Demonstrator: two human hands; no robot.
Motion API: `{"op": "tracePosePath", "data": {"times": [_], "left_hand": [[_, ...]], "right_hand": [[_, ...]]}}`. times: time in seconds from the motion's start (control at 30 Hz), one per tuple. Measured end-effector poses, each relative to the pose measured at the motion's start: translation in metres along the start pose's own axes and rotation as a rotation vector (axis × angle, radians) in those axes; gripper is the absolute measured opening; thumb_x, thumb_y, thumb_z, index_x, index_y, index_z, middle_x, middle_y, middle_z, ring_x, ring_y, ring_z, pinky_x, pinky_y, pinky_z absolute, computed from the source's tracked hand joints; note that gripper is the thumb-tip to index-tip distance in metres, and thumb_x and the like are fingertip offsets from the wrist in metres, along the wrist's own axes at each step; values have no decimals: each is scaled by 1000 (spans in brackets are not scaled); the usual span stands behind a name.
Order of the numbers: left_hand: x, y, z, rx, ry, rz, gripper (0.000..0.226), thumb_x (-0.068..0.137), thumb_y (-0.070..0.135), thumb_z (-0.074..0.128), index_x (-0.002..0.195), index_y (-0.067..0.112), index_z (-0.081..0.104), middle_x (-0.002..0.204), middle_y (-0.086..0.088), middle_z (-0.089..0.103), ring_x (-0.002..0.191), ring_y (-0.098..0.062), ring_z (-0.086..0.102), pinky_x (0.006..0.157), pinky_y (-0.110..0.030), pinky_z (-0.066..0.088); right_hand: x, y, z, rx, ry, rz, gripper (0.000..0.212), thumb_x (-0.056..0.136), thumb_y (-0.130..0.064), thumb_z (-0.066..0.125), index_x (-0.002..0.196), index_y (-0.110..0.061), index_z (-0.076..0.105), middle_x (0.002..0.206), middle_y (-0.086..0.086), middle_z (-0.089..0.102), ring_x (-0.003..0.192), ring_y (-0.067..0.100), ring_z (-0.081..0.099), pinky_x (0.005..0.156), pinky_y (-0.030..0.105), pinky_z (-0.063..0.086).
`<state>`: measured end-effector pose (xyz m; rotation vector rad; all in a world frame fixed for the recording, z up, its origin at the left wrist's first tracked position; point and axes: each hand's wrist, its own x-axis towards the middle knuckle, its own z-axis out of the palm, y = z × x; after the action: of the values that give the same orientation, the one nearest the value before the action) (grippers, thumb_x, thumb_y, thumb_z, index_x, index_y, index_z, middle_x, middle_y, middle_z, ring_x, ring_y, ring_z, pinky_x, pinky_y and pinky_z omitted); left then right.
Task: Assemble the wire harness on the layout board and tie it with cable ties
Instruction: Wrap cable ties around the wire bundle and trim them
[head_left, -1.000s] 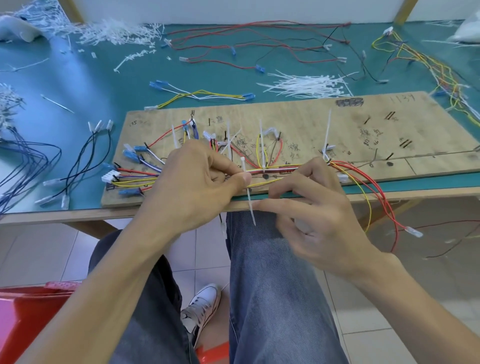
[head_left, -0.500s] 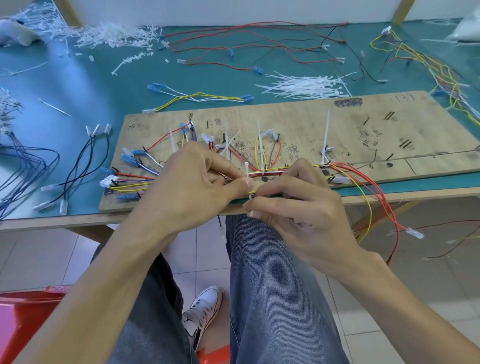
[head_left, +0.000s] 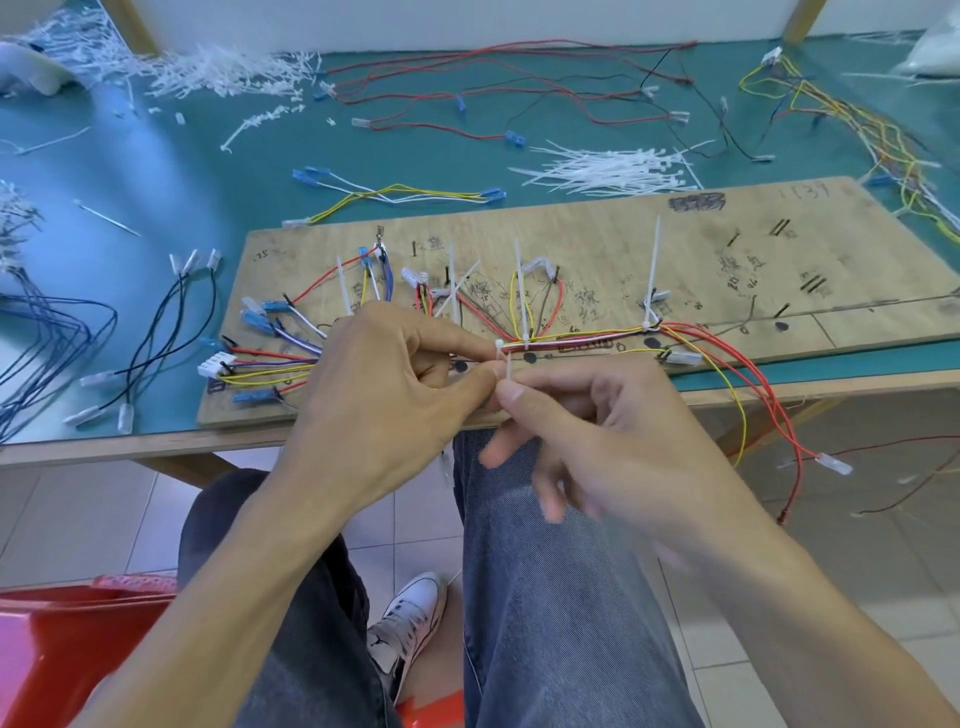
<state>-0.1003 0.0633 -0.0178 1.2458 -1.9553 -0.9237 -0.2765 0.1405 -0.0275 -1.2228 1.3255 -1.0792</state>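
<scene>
Pinching the white cable tie at the wire harness with the left hand, gripping its tail with the right hand, by the front edge of the layout board, left of centre.

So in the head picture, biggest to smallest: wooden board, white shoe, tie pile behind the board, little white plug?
1. The wooden board.
2. The tie pile and the white shoe look about alike and sit at different distances from the camera, so I won't rank them.
3. The little white plug.
</scene>
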Motion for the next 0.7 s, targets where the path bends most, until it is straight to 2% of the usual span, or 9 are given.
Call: {"op": "tracePosePath", "data": {"times": [0.07, 0.17, 0.33, 0.47, 0.7], "left_hand": [[-2, -3, -1, -37, -17, -6, 13, 80, 44, 75, 92, 43, 82, 47, 6, 29, 53, -16, 31, 65, -43, 62], [-5, -4, 0, -47, -17, -14, 15, 81, 42, 75, 94, 40, 83, 48, 6, 29, 53, -17, 32, 72, -59, 64], [-5, -2, 2, 17, 32, 12, 15, 80, 43, 73, 92, 39, 82, 46, 6, 30, 50, -13, 27, 65, -55, 63], [-8, -1, 2, 32, 26, 30, 14, 82, 43, 74, 92, 39, 82, 47, 5, 29, 51, -13, 26, 63, -52, 63], [-9, -1, 1, 69, 29, 53, 15, 81, 44, 72, 92, 40, 81, 47, 6, 31, 50, -10, 28, 54, -46, 49]], "right_hand": [[4, -5, 0, 116, -7, 94, 21, 104, -25, 65, 93, -12, 78, 81, 12, 79, 41, 21, 62, 34, 20, 36], [8, -8, 0, 165, -35, 164, 27, 104, -26, 64, 89, -5, 72, 82, 18, 78, 47, 26, 66, 37, 23, 38], [9, -9, 0, 146, -73, 168, 27, 104, -27, 64, 80, -17, 73, 83, 17, 79, 47, 26, 66, 38, 22, 39], [10, -12, -1, 138, -85, 173, 27, 103, -28, 64, 79, -19, 74, 83, 16, 79, 48, 26, 65, 40, 23, 39], [11, -13, -3, 143, -98, 194, 27, 104, -26, 62, 79, -19, 72, 84, 17, 79, 47, 26, 64, 40, 24, 39]]}}
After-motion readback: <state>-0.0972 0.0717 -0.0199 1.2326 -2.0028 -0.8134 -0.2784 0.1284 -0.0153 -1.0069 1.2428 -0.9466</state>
